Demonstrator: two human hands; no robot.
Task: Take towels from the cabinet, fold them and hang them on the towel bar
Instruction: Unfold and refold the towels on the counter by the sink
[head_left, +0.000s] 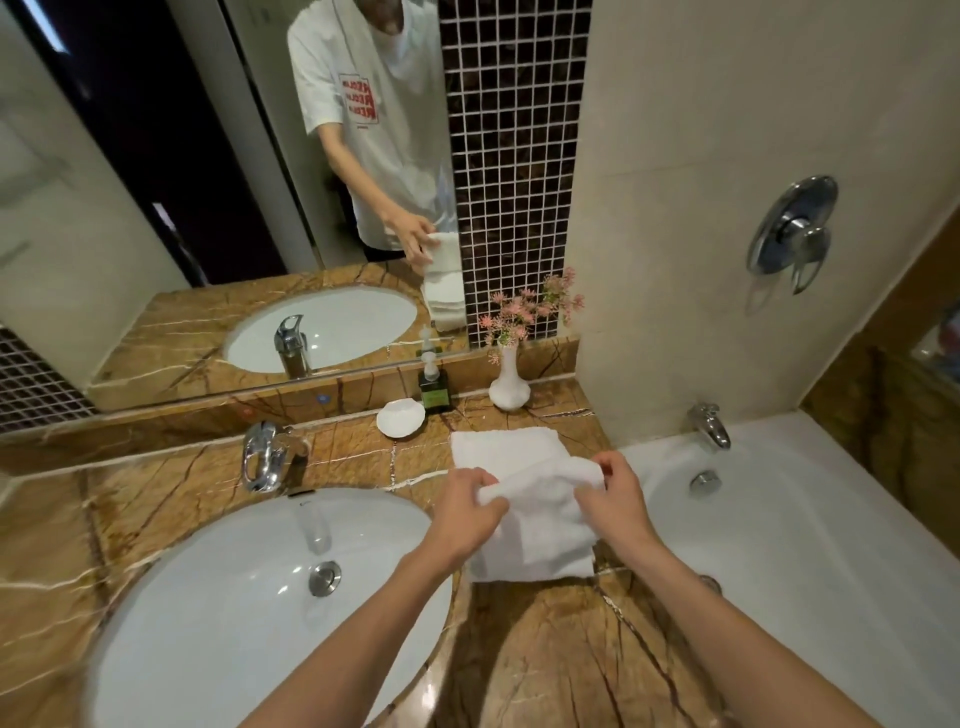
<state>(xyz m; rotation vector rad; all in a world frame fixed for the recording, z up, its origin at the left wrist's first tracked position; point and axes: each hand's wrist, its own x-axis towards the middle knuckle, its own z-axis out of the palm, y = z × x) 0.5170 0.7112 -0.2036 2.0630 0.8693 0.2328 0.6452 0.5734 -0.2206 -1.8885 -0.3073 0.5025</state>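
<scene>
Both grips, left hand (470, 501) and right hand (613, 493), pinched the white towel's (535, 540) raised fold; its long axis ran away across the desk (545, 649).

towel (524, 457): middle hidden by hands | basin (218, 597): cut off below

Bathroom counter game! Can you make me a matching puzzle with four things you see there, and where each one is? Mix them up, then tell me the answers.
Things:
1. white towel
2. soap bottle
3. shell dish
4. white vase

Places or states:
A. holds pink flowers
B. gripped by the left hand and the right hand
C. lies left of the soap bottle
D. stands between the dish and the vase

Pairs: 1-B, 2-D, 3-C, 4-A
</scene>
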